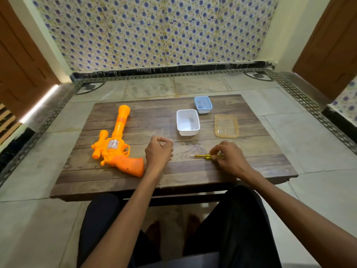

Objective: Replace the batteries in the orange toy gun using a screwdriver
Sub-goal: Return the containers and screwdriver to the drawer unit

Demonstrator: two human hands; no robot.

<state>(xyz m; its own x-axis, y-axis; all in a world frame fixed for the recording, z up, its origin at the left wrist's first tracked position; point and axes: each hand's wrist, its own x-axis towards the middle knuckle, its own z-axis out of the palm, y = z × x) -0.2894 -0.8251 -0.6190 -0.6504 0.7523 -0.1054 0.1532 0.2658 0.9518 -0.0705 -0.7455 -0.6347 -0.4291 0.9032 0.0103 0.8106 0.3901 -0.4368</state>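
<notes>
Low wooden bench (81, 182) on a tiled floor.

Gun (116, 149): laid flat on the bench's left half, barrel pointed away, grip nearest, just beside the left wrist.

Left hand (159, 151): clenched in a fist, nothing held, rested mid-bench.

Right hand (229, 157): screwdriver (201, 156) handle pinched by curled fingers. The tool is laid on the bench with its tip pointed left, toward the left hand.

Beyond the hands, 2 tubs are seen, 1 white (187, 122) and 1 blue (202, 104), close together. The blue tub's contents cannot be made out. A clear lid (226, 126) is laid flat to the right of the white tub.
</notes>
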